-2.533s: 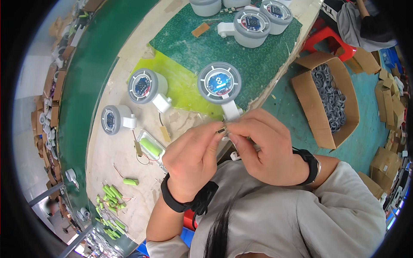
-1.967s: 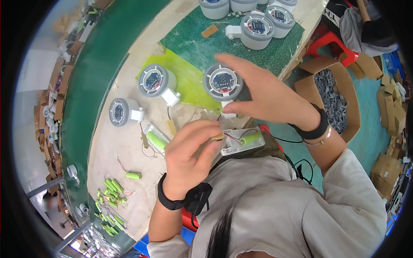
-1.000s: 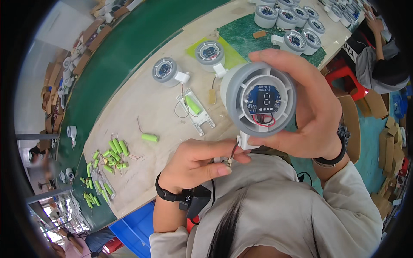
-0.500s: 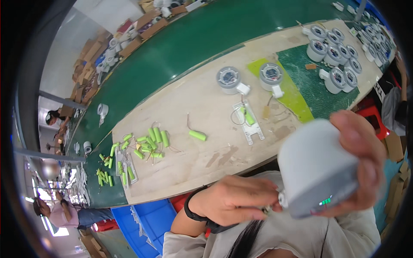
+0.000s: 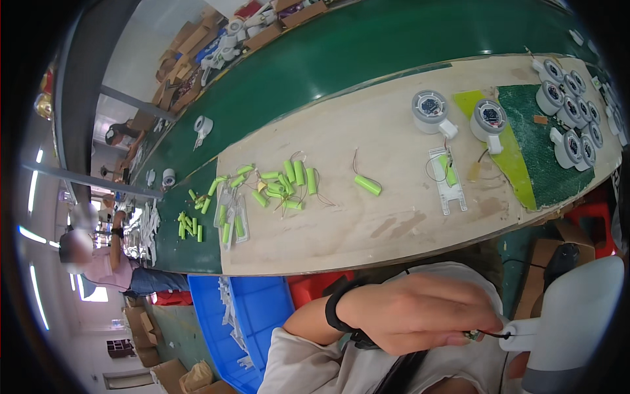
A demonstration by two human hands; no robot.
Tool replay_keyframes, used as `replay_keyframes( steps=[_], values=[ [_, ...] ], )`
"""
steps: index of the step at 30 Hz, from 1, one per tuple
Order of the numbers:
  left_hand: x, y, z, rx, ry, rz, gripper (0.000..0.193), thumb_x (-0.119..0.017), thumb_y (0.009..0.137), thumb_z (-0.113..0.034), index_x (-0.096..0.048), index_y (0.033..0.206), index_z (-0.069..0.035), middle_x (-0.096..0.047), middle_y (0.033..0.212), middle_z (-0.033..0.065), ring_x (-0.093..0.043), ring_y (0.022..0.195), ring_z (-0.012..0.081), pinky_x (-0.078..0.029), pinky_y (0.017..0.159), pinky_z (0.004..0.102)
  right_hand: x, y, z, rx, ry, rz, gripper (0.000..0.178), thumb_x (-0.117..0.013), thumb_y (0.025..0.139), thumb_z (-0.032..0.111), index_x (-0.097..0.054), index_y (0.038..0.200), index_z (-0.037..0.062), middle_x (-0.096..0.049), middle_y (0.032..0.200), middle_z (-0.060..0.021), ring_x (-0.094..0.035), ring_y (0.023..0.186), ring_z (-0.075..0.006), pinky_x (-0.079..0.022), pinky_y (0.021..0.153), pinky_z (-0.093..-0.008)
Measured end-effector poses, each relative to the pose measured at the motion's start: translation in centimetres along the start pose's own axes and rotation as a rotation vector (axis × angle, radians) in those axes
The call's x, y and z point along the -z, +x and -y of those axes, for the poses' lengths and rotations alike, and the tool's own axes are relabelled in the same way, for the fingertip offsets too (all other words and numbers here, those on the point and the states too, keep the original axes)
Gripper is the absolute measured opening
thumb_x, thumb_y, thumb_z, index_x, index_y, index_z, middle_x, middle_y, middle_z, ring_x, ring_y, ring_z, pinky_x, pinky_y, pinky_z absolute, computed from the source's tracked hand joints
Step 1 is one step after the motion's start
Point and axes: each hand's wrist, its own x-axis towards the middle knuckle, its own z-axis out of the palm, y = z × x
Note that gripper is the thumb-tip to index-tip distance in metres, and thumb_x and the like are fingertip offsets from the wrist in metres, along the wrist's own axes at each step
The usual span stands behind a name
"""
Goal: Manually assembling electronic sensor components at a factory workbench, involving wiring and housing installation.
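Observation:
At the lower right, a rounded white and grey plastic housing (image 5: 574, 322) is tilted, partly cut off by the picture's edge. My right hand (image 5: 517, 365) shows only as a bit of finger below it; the rest is hidden behind the housing. A short white stem (image 5: 522, 336) juts from the housing, and a thin black wire comes out of its end. My left hand (image 5: 426, 312), with a black band at the wrist, pinches a small green circuit board (image 5: 471, 335) beside that wire.
Lime-green battery cells (image 5: 298, 174) with thin leads lie on the pale board (image 5: 341, 230). A white bracket (image 5: 449, 190) holds one cell. Two round grey-white units (image 5: 430, 111) stand beyond; several more (image 5: 567, 105) cluster right. Blue bins (image 5: 256, 308) sit below the table edge.
The housing has gone right and turned, its lit green indicator no longer showing. My left hand has moved right with it, and the wire now shows. The whole view has shifted.

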Motion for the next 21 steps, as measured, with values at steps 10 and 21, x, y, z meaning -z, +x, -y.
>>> replay_keyframes(
  steps=[10,21],
  values=[
    [0.5,0.2,0.0,-0.033,-0.038,-0.008,0.021,-0.049,0.084,-0.003,-0.053,0.096,0.015,-0.056,0.092,0.0202,-0.057,0.082,0.0339,-0.046,0.078,0.0439,-0.9,0.7,-1.5,0.0,0.1,0.141,0.093,-0.075,0.058,0.046,-0.031,0.126,-0.0006,-0.045,0.114,-0.0224,-0.051,0.097,-0.033,-0.046,0.079,-0.0415],
    [0.7,0.0,0.0,-0.007,-0.078,-0.01,0.02,-0.049,0.084,-0.002,-0.052,0.093,0.016,-0.056,0.089,0.0236,-0.058,0.08,0.0351,-0.048,0.067,0.0399,-1.1,1.7,-2.5,0.004,0.191,0.286,0.095,-0.077,0.055,0.045,-0.032,0.125,-0.0022,-0.046,0.113,-0.0219,-0.051,0.098,-0.0328,-0.045,0.08,-0.0412]
  ],
)
